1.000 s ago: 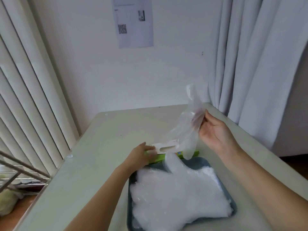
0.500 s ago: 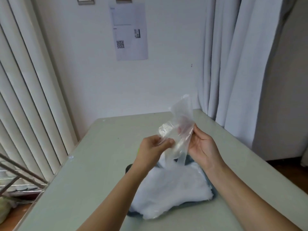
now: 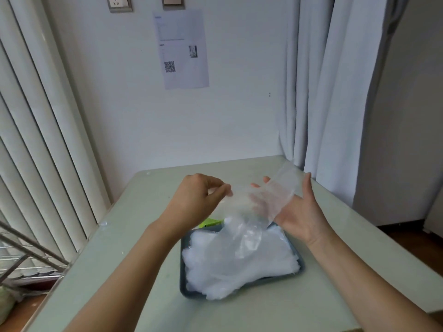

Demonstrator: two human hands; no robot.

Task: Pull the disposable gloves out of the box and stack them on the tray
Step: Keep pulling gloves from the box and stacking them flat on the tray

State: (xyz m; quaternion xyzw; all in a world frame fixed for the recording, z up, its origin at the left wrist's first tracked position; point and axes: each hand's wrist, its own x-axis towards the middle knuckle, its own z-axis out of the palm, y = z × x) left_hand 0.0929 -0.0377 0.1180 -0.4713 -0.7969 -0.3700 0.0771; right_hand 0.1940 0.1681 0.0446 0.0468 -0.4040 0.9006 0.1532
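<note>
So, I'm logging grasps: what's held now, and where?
A clear glove: the left hand pinches one edge; the other end lies across the open right hand.

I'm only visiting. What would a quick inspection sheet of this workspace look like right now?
Surface: pale green table, set into a room corner.
Job's things: clear glove held in the air above the tray; stack of gloves fills the tray and overhangs its near rim; green box mostly hidden behind the left hand.
Clutter: nothing seen.
Hands: left hand pinches one end of the glove; right hand is open, with the glove draped across its palm.
Cables: nothing seen.
Surroundings: curtain on the right, blinds on the left, printed sheet and sockets on the wall, metal rack at lower left.
</note>
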